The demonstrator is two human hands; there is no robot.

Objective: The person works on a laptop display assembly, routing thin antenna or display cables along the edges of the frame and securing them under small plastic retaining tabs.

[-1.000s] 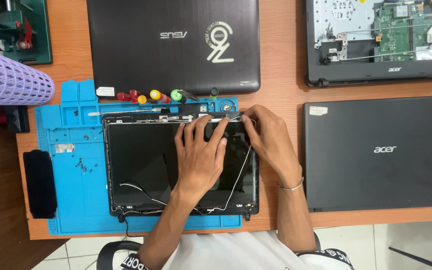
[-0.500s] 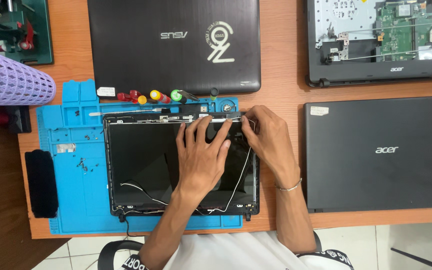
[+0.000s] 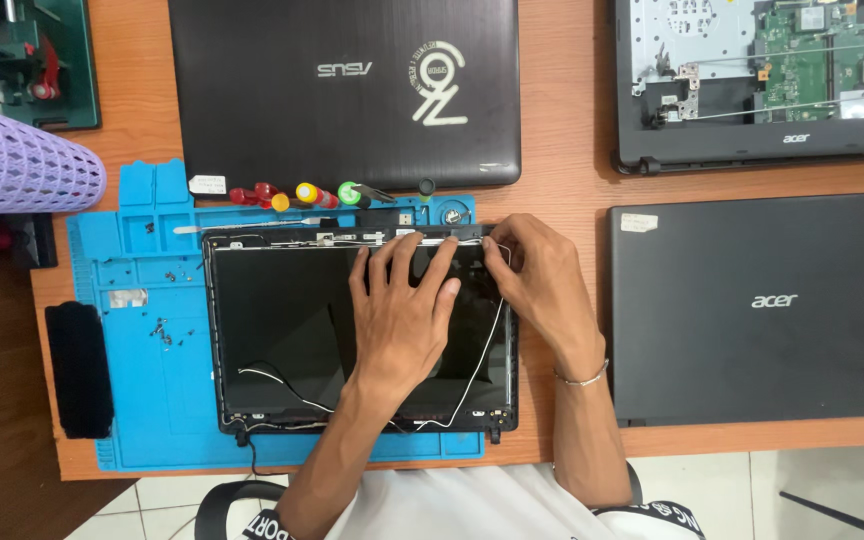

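Laptop display assembly (image 3: 292, 330): a dark, glossy panel in a black frame, bezel removed, with thin white cables (image 3: 472, 375) looping across its face. It lies flat on a blue repair mat (image 3: 142, 400) on the bench (image 3: 572, 190). The left hand (image 3: 402, 310) rests palm-down on the panel, fingers (image 3: 397, 262) spread and released, tips at the top edge. Just beside them, the right hand (image 3: 542, 275) has its fingers curled, pinching the frame's upper right corner. Beyond the fingertips lie coloured screwdrivers (image 3: 297, 195).
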